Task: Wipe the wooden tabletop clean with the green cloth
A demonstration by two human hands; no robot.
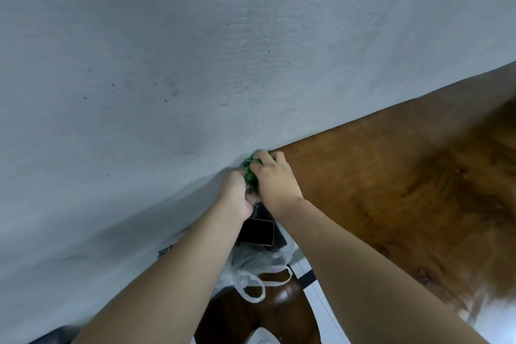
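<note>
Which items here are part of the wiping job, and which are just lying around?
Job:
green cloth, bunched at the table corner by the wall
left hand and right hand, both gripping it
wooden tabletop

Lying about:
phone, screen dark
white plastic bag next to it

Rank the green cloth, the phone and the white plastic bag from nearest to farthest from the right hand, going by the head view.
1. green cloth: held by the right hand, at its fingertips.
2. phone: just below that hand, dark screen up.
3. white plastic bag: lower still, under the phone.
</note>
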